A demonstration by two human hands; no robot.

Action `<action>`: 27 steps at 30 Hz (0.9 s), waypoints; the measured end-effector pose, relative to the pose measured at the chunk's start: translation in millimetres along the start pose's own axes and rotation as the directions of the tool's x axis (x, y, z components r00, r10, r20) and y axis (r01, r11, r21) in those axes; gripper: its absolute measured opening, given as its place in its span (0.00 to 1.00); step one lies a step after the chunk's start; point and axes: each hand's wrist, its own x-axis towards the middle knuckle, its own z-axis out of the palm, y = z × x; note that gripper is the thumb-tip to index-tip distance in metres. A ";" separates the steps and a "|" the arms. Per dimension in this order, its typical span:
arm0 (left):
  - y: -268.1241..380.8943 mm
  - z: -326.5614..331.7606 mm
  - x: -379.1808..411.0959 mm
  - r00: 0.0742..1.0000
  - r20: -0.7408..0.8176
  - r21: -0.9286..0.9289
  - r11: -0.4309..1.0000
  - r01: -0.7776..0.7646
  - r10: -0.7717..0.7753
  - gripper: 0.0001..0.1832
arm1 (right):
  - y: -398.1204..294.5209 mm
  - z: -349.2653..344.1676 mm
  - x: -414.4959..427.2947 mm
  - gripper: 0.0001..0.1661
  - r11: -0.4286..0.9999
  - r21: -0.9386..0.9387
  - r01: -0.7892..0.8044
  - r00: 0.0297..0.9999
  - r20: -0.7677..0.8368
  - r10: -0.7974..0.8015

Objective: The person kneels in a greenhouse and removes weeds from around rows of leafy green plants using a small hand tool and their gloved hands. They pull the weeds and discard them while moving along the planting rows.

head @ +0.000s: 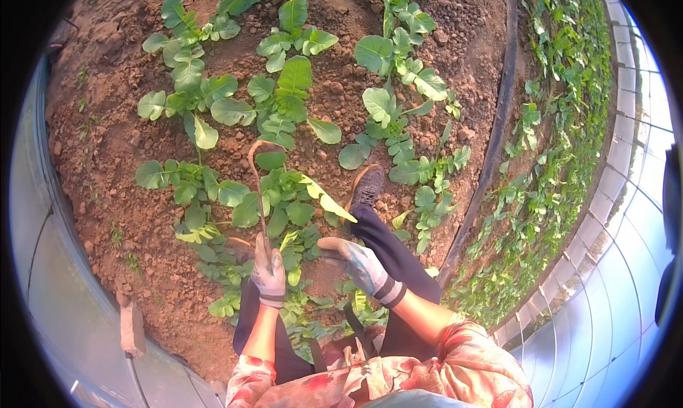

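Observation:
My left hand, in a worn work glove, grips a thin rusty metal hand tool with a hooked end, held upright over the rows. The hook lies over the leaves of a leafy green plant. My right hand, gloved too, is a little to the right beside my dark trouser leg; its fingers point left, and no tool shows in it. Whether its fingers are closed cannot be made out. Several more lobed-leaf plants stand in the brown soil ahead.
A dark hose or strip runs along the soil to the right, with a dense bed of green plants beyond it. Plastic sheeting curves along the left, near a brick. My shoe stands between two plant rows.

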 end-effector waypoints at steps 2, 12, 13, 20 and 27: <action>-12.7 8.1 -28.8 0.988 0.078 -0.223 0.963 0.148 -0.134 0.29 | 14.9 -6.5 -7.3 0.33 0.999 -0.028 -0.030 1.000 0.001 0.030; 190.6 47.7 -75.8 0.934 0.321 0.383 0.924 0.022 -0.155 0.26 | 62.0 -28.1 -64.0 0.22 0.914 0.398 -0.072 0.981 -0.139 0.138; 210.8 55.2 -78.6 0.931 0.357 0.396 0.915 -0.077 -0.076 0.27 | 49.7 -27.4 -68.6 0.20 0.907 0.418 -0.046 0.971 -0.195 0.140; 324.3 4.4 -50.5 0.902 0.422 0.189 0.982 0.014 -0.094 0.27 | -26.9 -113.0 -163.4 0.15 0.817 0.562 0.125 0.966 -0.258 0.030; 389.5 -62.5 13.5 0.961 0.215 0.322 0.942 0.096 -0.172 0.25 | -34.0 -229.2 -250.7 0.10 0.901 0.426 0.084 0.809 -0.557 0.188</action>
